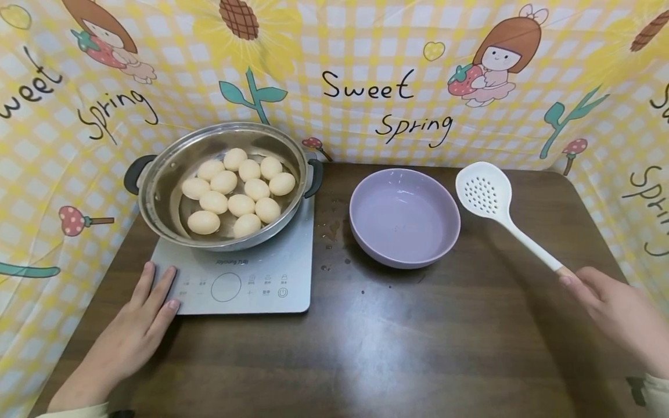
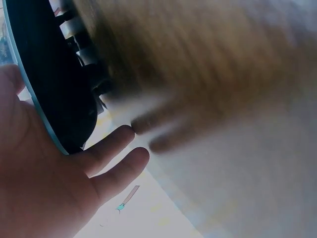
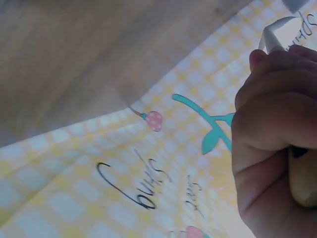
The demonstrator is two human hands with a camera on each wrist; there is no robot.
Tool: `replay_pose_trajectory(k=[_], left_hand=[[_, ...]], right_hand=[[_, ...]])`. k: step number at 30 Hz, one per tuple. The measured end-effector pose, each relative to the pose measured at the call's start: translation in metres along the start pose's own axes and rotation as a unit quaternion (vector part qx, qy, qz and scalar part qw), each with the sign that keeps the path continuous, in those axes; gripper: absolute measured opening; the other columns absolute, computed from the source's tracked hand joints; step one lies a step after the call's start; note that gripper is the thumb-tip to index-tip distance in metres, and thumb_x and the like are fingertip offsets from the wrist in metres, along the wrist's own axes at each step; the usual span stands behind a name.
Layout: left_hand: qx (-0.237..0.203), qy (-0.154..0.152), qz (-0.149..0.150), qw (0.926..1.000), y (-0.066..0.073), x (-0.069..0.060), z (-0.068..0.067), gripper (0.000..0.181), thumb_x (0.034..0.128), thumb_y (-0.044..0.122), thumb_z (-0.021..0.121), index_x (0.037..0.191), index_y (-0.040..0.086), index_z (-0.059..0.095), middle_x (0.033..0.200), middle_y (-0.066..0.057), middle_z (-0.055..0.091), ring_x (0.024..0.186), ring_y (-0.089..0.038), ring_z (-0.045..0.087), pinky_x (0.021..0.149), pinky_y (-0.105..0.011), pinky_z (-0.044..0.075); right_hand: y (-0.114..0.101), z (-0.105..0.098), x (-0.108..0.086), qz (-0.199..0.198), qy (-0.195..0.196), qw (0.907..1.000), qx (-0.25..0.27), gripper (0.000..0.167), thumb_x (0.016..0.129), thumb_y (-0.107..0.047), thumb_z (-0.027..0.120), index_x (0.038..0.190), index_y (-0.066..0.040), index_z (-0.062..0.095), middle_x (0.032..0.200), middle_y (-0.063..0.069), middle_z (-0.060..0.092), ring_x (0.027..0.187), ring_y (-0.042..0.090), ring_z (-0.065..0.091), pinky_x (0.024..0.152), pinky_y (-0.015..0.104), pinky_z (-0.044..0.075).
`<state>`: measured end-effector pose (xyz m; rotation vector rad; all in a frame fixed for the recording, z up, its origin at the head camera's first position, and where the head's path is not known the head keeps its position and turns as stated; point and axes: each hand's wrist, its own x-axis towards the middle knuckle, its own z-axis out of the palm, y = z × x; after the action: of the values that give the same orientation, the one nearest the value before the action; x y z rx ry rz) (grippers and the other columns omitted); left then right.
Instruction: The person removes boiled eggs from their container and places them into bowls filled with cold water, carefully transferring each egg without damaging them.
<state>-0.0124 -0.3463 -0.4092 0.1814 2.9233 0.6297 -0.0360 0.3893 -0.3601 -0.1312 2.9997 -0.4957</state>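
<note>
My right hand (image 1: 622, 316) grips the handle of a white slotted skimmer (image 1: 483, 188), its perforated head raised to the right of a lilac bowl (image 1: 405, 220). In the right wrist view the fingers curl round the wooden handle end (image 3: 303, 183). My left hand (image 1: 128, 331) rests at the left front corner of a pale induction cooktop (image 1: 193, 284); the left wrist view shows its fingers stretched out by the cooktop's edge. On the cooktop stands a steel pot (image 1: 225, 241) with black handles. Several pale eggs (image 1: 241, 205) lie in the pot. Nothing shows inside the bowl except light reflections.
A dark wooden table (image 1: 366, 360) carries everything. Drops of water (image 1: 329, 229) lie between cooktop and bowl. A yellow checked cloth (image 1: 355, 35) with printed figures hangs behind and at both sides, close to the table's edges.
</note>
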Motion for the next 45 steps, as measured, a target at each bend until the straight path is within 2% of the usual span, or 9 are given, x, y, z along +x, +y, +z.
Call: replay_pose_trajectory(k=[5, 11, 14, 18, 24, 30, 33, 39, 45], left_hand=[[-0.004, 0.001, -0.005, 1.0000, 0.000, -0.003, 0.000, 0.062, 0.1120, 0.031, 0.035, 0.164, 0.015, 0.004, 0.165, -0.014, -0.020, 0.129, -0.073, 0.022, 0.092, -0.080, 0.027], [-0.002, 0.004, -0.002, 1.0000, 0.001, -0.002, -0.002, 0.062, 0.1119, 0.031, 0.036, 0.164, 0.015, 0.005, 0.165, -0.014, -0.020, 0.128, -0.073, 0.023, 0.092, -0.080, 0.027], [0.002, 0.005, 0.002, 1.0000, 0.001, -0.001, -0.001, 0.062, 0.1118, 0.031, 0.036, 0.164, 0.015, 0.005, 0.165, -0.015, -0.019, 0.128, -0.073, 0.024, 0.091, -0.080, 0.028], [0.006, 0.007, 0.003, 1.0000, 0.002, 0.000, -0.001, 0.062, 0.1117, 0.031, 0.036, 0.164, 0.015, 0.006, 0.165, -0.017, -0.017, 0.127, -0.074, 0.025, 0.090, -0.080, 0.029], [0.001, 0.007, -0.002, 1.0000, 0.002, -0.001, 0.000, 0.063, 0.1117, 0.032, 0.036, 0.164, 0.016, 0.005, 0.165, -0.016, -0.018, 0.128, -0.073, 0.023, 0.090, -0.081, 0.028], [-0.002, 0.001, -0.007, 1.0000, 0.002, 0.000, 0.000, 0.063, 0.1118, 0.033, 0.035, 0.164, 0.016, 0.004, 0.165, -0.016, -0.019, 0.128, -0.073, 0.022, 0.090, -0.081, 0.028], [-0.003, -0.005, -0.011, 0.9999, 0.003, 0.000, -0.001, 0.063, 0.1119, 0.034, 0.034, 0.164, 0.017, 0.003, 0.165, -0.016, -0.020, 0.128, -0.074, 0.021, 0.091, -0.081, 0.027], [-0.004, -0.010, -0.013, 0.9999, 0.004, 0.000, -0.001, 0.063, 0.1119, 0.035, 0.033, 0.164, 0.016, 0.002, 0.164, -0.017, -0.021, 0.127, -0.075, 0.021, 0.091, -0.082, 0.026], [-0.005, -0.008, -0.014, 0.9999, 0.004, 0.000, -0.001, 0.063, 0.1120, 0.035, 0.032, 0.164, 0.016, 0.003, 0.164, -0.016, -0.021, 0.127, -0.074, 0.022, 0.091, -0.082, 0.026]], right_hand=[[-0.017, -0.008, 0.004, 0.001, -0.025, 0.9997, -0.001, 0.037, 0.111, -0.030, 0.043, 0.118, 0.003, 0.057, 0.077, 0.005, 0.059, 0.052, 0.017, 0.043, 0.044, 0.032, 0.038], [-0.030, -0.009, 0.006, -0.020, -0.038, 0.9991, 0.005, 0.038, 0.111, -0.028, 0.042, 0.125, 0.005, 0.054, 0.083, 0.010, 0.065, 0.050, 0.017, 0.043, 0.047, 0.037, 0.045], [-0.034, -0.010, 0.007, -0.028, -0.030, 0.9992, 0.002, 0.032, 0.110, -0.027, 0.044, 0.121, 0.000, 0.057, 0.075, 0.003, 0.058, 0.052, 0.016, 0.043, 0.049, 0.036, 0.042], [-0.041, -0.010, 0.008, -0.047, -0.018, 0.9987, -0.004, 0.026, 0.110, -0.027, 0.046, 0.118, -0.006, 0.059, 0.064, -0.005, 0.044, 0.047, 0.013, 0.035, 0.045, 0.031, 0.034], [-0.052, -0.014, 0.014, -0.089, -0.006, 0.9959, -0.012, 0.021, 0.109, -0.024, 0.048, 0.113, -0.006, 0.059, 0.056, -0.010, 0.036, 0.042, 0.006, 0.027, 0.041, 0.027, 0.032], [-0.066, -0.019, 0.023, -0.108, 0.005, 0.9941, -0.012, 0.012, 0.108, -0.024, 0.052, 0.099, -0.017, 0.055, 0.060, -0.010, 0.034, 0.045, 0.005, 0.025, 0.042, 0.027, 0.027], [-0.075, -0.021, 0.028, -0.119, 0.008, 0.9927, -0.017, 0.009, 0.107, -0.025, 0.054, 0.100, -0.019, 0.056, 0.061, -0.010, 0.033, 0.047, 0.004, 0.025, 0.043, 0.027, 0.026], [-0.092, -0.025, 0.038, -0.167, 0.025, 0.9852, -0.030, 0.006, 0.105, -0.023, 0.060, 0.100, -0.022, 0.056, 0.061, -0.014, 0.028, 0.049, 0.000, 0.019, 0.042, 0.024, 0.024], [-0.112, -0.031, 0.051, -0.201, 0.031, 0.9783, -0.041, 0.007, 0.103, -0.025, 0.062, 0.100, -0.026, 0.056, 0.062, -0.017, 0.028, 0.050, -0.001, 0.024, 0.045, 0.023, 0.026]])
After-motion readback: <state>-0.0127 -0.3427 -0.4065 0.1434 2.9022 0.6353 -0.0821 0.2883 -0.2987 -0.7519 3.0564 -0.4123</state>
